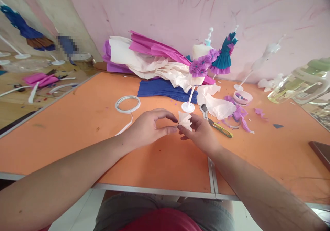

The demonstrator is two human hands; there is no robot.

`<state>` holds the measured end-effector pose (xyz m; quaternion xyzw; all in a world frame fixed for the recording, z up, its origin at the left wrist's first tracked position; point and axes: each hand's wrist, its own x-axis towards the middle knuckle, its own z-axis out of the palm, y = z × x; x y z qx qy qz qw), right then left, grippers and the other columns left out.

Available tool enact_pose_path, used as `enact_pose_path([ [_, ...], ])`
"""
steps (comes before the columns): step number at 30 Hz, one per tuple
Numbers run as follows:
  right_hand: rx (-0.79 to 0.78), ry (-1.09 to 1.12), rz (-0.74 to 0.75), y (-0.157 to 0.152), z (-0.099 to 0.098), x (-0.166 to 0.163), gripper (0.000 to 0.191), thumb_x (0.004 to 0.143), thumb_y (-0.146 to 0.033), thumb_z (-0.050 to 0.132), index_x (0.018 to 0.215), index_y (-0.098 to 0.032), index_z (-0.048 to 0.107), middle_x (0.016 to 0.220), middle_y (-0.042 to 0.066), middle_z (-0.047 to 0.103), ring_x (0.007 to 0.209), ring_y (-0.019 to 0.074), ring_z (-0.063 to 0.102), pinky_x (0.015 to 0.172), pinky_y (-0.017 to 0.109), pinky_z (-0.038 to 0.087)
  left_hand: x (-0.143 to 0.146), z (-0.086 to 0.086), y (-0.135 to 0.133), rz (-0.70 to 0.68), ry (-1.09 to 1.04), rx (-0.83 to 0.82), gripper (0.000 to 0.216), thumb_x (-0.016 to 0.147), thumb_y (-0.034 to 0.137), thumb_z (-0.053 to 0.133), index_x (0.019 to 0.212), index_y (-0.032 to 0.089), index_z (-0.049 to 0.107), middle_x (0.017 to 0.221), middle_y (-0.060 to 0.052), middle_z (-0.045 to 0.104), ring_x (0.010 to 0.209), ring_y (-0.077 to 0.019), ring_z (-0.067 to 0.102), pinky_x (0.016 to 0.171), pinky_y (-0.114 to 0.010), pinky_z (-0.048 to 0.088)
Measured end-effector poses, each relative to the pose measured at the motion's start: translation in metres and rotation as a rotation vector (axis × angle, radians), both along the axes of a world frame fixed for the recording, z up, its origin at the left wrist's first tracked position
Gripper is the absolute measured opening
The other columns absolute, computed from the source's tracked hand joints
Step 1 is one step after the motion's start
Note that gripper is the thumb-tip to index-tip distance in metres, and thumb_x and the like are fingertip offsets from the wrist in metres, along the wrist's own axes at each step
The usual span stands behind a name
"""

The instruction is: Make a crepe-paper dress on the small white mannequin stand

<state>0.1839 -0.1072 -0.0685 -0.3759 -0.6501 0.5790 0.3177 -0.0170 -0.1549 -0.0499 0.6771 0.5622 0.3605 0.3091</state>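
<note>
A small pleated piece of white crepe paper [184,120] is pinched between the thumb and fingers of my right hand [202,133], just above the orange table [160,165]. My left hand [148,127] curves in from the left, its thumb and index fingertips slightly apart at the paper's edge; whether they touch it I cannot tell. Behind my hands stands a small white dress form [202,52] on a round base, with purple paper flowers [201,65] across it. A yellow-handled cutter [221,129] and scissors [203,111], partly covered, lie beyond my right hand.
A tape roll [127,104] lies left, a strip trailing from it. Crepe paper sheets [152,52] and a folded blue piece [165,89] are at the back. White scraps [220,107], purple scraps [241,114], a pink bowl [242,97], a teal-dressed form [224,55] and a clear jug [296,83] stand or lie right.
</note>
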Motion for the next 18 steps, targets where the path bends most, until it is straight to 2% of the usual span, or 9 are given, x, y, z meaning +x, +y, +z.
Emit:
enact_pose_path([
  [4, -0.013, 0.016, 0.019, -0.0019, -0.0023, -0.0004, 0.034, 0.078, -0.046, 0.075, 0.099, -0.021, 0.066, 0.083, 0.003, 0.068, 0.079, 0.0191, 0.070, 0.062, 0.031, 0.064, 0.0025, -0.0017, -0.0002, -0.017, 0.084, 0.098, 0.031, 0.080, 0.054, 0.070, 0.089, 0.024, 0.075, 0.110, -0.006, 0.074, 0.108, -0.0275, 0.066, 0.108, -0.045, 0.044],
  [8, -0.041, 0.017, 0.050, -0.0014, -0.0040, 0.0007, 0.034, 0.075, -0.048, 0.077, 0.094, -0.021, 0.067, 0.086, 0.003, 0.070, 0.081, 0.0187, 0.070, 0.063, 0.030, 0.063, 0.0010, -0.0051, 0.0014, -0.044, 0.119, 0.149, 0.026, 0.082, 0.050, 0.069, 0.082, 0.025, 0.076, 0.102, -0.005, 0.075, 0.106, -0.0273, 0.066, 0.112, -0.047, 0.039],
  [13, -0.080, 0.054, 0.129, 0.0023, -0.0004, 0.0047, 0.029, 0.077, -0.044, 0.077, 0.092, -0.021, 0.071, 0.091, 0.003, 0.071, 0.088, 0.0174, 0.068, 0.067, 0.029, 0.062, -0.0024, -0.0011, 0.0021, -0.073, -0.001, 0.002, 0.021, 0.082, 0.045, 0.069, 0.088, 0.026, 0.077, 0.104, -0.004, 0.074, 0.100, -0.0260, 0.068, 0.095, -0.038, 0.052],
  [18, -0.072, 0.047, 0.120, 0.0011, 0.0045, 0.0040, 0.028, 0.076, -0.042, 0.078, 0.092, -0.020, 0.072, 0.089, 0.003, 0.072, 0.086, 0.0168, 0.068, 0.068, 0.029, 0.062, -0.0039, 0.0034, 0.0040, -0.111, -0.025, -0.111, 0.027, 0.083, 0.049, 0.067, 0.093, 0.027, 0.078, 0.106, -0.003, 0.076, 0.105, -0.0286, 0.068, 0.096, -0.037, 0.051],
])
